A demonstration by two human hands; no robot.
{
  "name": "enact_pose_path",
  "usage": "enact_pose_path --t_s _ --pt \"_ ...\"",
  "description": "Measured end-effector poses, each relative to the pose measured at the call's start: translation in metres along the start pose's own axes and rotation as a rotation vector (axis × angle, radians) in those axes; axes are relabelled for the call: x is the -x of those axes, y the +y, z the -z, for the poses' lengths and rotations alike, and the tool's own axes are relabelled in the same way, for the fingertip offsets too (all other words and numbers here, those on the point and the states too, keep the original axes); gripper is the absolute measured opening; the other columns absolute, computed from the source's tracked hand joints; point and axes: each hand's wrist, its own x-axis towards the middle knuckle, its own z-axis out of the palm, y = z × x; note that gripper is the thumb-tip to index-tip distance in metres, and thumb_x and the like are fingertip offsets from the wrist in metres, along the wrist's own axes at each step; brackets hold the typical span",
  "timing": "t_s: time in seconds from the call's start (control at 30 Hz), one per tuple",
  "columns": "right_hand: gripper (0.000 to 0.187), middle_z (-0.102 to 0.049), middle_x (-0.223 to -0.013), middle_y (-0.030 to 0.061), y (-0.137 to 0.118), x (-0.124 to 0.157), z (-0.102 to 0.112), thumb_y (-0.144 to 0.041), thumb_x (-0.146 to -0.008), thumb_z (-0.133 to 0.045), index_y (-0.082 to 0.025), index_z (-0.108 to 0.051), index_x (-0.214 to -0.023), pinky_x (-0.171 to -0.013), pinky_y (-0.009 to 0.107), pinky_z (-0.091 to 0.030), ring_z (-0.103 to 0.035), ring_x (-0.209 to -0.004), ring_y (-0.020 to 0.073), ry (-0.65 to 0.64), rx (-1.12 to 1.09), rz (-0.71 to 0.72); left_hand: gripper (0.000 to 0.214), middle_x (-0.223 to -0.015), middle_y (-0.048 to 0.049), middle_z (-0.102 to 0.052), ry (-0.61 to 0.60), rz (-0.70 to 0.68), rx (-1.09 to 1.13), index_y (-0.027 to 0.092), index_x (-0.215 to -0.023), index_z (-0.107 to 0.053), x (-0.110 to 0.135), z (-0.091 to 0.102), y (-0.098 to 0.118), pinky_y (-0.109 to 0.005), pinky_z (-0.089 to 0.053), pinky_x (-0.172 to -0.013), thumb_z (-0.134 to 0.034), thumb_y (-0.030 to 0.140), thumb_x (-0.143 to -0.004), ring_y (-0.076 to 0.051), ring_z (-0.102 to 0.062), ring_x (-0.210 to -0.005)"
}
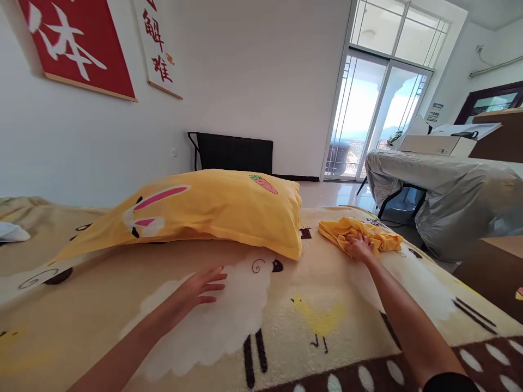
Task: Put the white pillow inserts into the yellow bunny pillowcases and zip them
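Note:
A yellow pillow [220, 207] with a rabbit and a carrot printed on it lies across the bed, in the middle of the head view. My left hand [204, 286] hovers or rests over the blanket in front of the pillow, fingers spread, holding nothing. To the right of the pillow is a crumpled yellow cloth [384, 239], much the same colour as the pillow's cover. My right hand [360, 246] is on this cloth, its fingers partly sunk in the folds. Beneath everything spreads a beige blanket [286, 337] with sheep and chick prints.
A white item [13, 232] lies at the blanket's left edge. Beyond the bed's right side stand a plastic-covered table [441, 169] with an open white box [437, 144] on it, and a cardboard box [490, 272]. A black panel [235, 153] leans near the back wall.

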Motion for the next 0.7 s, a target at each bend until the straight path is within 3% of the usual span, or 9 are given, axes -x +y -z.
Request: enact_pose_path --t_s 0.07,0.17,0.27,0.37,0.47,0.53,0.6,0.7 --pt "0.033 -0.051 -0.129 0.0160 0.017 0.013 -0.003 -0.024 -0.080 -0.056 -0.021 -0.065 -0.111 -0.094 0.050 -0.033 -0.045 -0.120 0.0340 -0.004 -0.053 0.000 0.066 -0.122 -0.0173 -0.060 -0.096 0.033 -0.095 0.018 -0.110 -0.059 0.022 -0.019 -0.002 -0.033 -0.051 -0.073 -0.062 0.064 -0.064 -0.028 -0.063 -0.100" --pt "0.025 -0.062 -0.105 0.0148 0.024 0.028 0.005 -0.014 -0.078 -0.053 -0.016 -0.069 -0.098 -0.085 0.038 -0.040 -0.059 -0.098 0.0257 0.047 -0.131 0.039 0.060 -0.112 -0.0148 -0.065 -0.236 0.023 -0.211 0.017 -0.097 -0.063 0.050 -0.047 0.007 -0.029 -0.049 -0.068 -0.063 0.063 -0.060 -0.025 -0.064 -0.093" --pt "0.022 -0.063 -0.091 0.0122 0.022 0.032 0.040 -0.015 -0.083 -0.047 -0.014 -0.069 -0.087 -0.077 0.031 -0.042 -0.061 -0.081 0.0196 0.195 -0.249 0.090 0.052 -0.102 -0.0116 -0.068 -0.335 -0.095 -0.295 0.016 -0.090 -0.064 0.079 -0.071 0.024 -0.028 -0.047 -0.066 -0.059 0.061 -0.065 -0.023 -0.064 -0.089" --pt "0.027 -0.062 -0.091 0.0109 0.020 0.032 0.095 -0.024 -0.088 -0.042 -0.014 -0.067 -0.090 -0.078 0.031 -0.043 -0.059 -0.080 0.0188 0.403 -0.376 0.148 0.045 -0.096 -0.0098 -0.069 -0.391 -0.219 -0.327 0.016 -0.084 -0.063 0.111 -0.089 0.050 -0.028 -0.047 -0.064 -0.056 0.058 -0.069 -0.022 -0.064 -0.085" --pt "0.031 -0.061 -0.096 0.0111 0.011 0.046 0.142 -0.030 -0.090 -0.040 -0.014 -0.065 -0.098 -0.081 0.033 -0.044 -0.057 -0.086 0.0195 0.596 -0.492 0.205 0.044 -0.100 -0.0113 -0.068 -0.317 -0.385 -0.297 0.016 -0.093 -0.063 0.143 -0.110 0.079 -0.031 -0.048 -0.069 -0.055 0.053 -0.071 -0.024 -0.063 -0.090" --pt "0.030 -0.061 -0.096 0.0099 -0.007 0.071 0.159 -0.033 -0.089 -0.043 -0.016 -0.065 -0.100 -0.080 0.033 -0.046 -0.057 -0.087 0.0198 0.668 -0.539 0.261 0.051 -0.113 -0.0141 -0.064 -0.198 -0.538 -0.269 0.017 -0.111 -0.059 0.159 -0.130 0.093 -0.037 -0.048 -0.080 -0.058 0.048 -0.070 -0.027 -0.059 -0.102" --pt "0.025 -0.062 -0.092 0.0068 -0.035 0.110 0.163 -0.035 -0.086 -0.049 -0.020 -0.066 -0.098 -0.076 0.031 -0.048 -0.058 -0.086 0.0192 0.665 -0.603 0.364 0.068 -0.129 -0.0159 -0.054 -0.072 -0.704 -0.264 0.018 -0.127 -0.048 0.168 -0.152 0.097 -0.043 -0.044 -0.093 -0.064 0.040 -0.065 -0.031 -0.051 -0.117" --pt "0.022 -0.064 -0.090 0.0045 -0.085 0.181 0.153 -0.034 -0.082 -0.057 -0.022 -0.066 -0.098 -0.074 0.029 -0.049 -0.060 -0.084 0.0182 0.470 -0.886 0.623 0.074 -0.132 -0.0136 -0.051 0.007 -0.871 -0.219 0.020 -0.134 -0.041 0.164 -0.181 0.085 -0.041 -0.040 -0.099 -0.066 0.032 -0.065 -0.028 -0.047 -0.121"
